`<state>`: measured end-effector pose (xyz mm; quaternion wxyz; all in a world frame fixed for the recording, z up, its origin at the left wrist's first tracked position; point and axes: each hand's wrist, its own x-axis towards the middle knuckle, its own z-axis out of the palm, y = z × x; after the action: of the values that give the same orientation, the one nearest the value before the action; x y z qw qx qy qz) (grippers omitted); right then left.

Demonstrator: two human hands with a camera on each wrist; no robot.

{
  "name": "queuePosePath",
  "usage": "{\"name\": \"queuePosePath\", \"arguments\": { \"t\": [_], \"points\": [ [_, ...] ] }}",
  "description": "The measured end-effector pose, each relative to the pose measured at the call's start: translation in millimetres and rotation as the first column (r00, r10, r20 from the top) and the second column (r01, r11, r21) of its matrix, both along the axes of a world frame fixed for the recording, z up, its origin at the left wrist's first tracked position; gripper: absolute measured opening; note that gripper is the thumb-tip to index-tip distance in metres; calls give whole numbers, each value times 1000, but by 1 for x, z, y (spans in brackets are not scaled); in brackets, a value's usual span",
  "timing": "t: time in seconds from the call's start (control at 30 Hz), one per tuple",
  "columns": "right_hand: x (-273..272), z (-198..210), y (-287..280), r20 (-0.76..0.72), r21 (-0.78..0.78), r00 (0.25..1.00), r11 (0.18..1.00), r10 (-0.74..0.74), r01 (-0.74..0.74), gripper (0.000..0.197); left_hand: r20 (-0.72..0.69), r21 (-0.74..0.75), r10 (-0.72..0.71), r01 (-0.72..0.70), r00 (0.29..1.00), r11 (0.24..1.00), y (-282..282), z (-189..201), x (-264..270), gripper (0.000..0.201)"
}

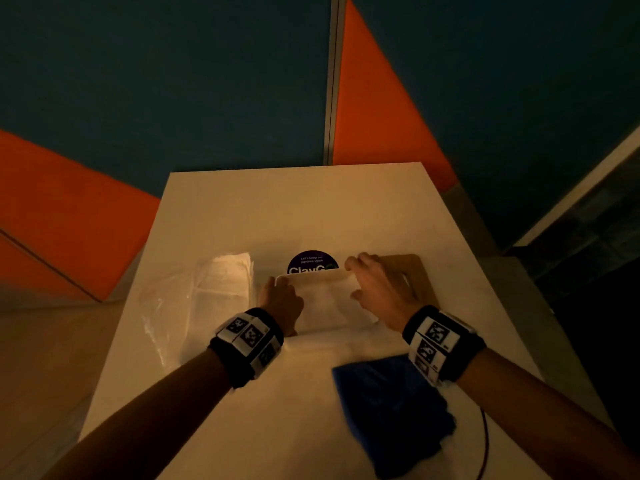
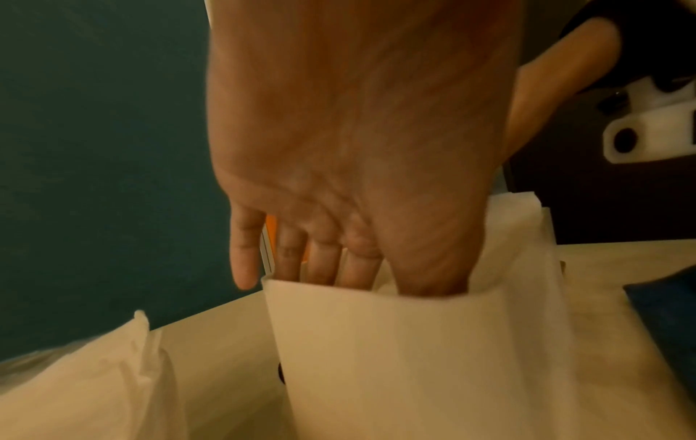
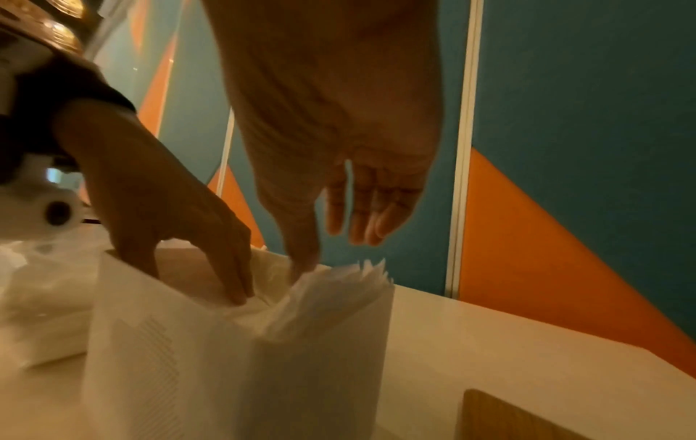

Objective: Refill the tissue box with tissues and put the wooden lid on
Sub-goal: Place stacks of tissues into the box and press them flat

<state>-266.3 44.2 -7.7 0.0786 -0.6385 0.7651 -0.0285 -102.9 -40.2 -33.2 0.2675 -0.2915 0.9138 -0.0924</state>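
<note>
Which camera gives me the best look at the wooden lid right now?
Head view: the wooden lid lies flat right of the tissue box, partly behind the right hand. Right wrist shows only a corner; left wrist shows none.

walls [image 1: 173, 81]: teal, orange panels | table [image 1: 294, 209]: white | light: dim, warm

Both forearms reach forward, each wrist wearing a band. The left hand [image 1: 282, 299] points its straight fingers downward; the right hand [image 1: 379, 285] hangs loosely spread, thumb lowest.
</note>
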Motion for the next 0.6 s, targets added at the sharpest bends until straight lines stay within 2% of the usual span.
{"name": "queuePosePath", "arguments": {
  "t": [0.03,0.1,0.2,0.27,0.4,0.47,0.53,0.6],
  "points": [
    [1,2,2,7,-2,995,995,99,-99,50,-15,8,7,-7,1000,1000,-1,0,1,40],
    [1,4,5,-44,97,969,966,243,-238,56,-50,11,27,-26,998,1000,-2,0,3,40],
    [-6,5,6,-152,344,941,909,303,-237,60,-57,-15,39,-40,998,999,-1,1,5,43],
    [-7,2,4,-199,443,923,870,330,-216,57,-18,-30,24,-24,1000,999,-1,0,4,46],
    [1,-13,-6,-219,475,907,851,361,-224,39,58,-17,-7,8,998,1000,-7,-5,-3,45],
    [4,-18,-10,-225,480,907,851,356,-215,35,63,-9,-11,12,998,1000,-9,-5,-5,43],
    [4,-19,-12,-228,467,907,857,354,-217,33,30,18,0,-1,1000,1000,-10,-6,-3,44],
    [4,-18,-13,-184,470,924,856,334,-216,34,-73,83,30,-24,997,996,-11,-5,4,49]
  ]
}}
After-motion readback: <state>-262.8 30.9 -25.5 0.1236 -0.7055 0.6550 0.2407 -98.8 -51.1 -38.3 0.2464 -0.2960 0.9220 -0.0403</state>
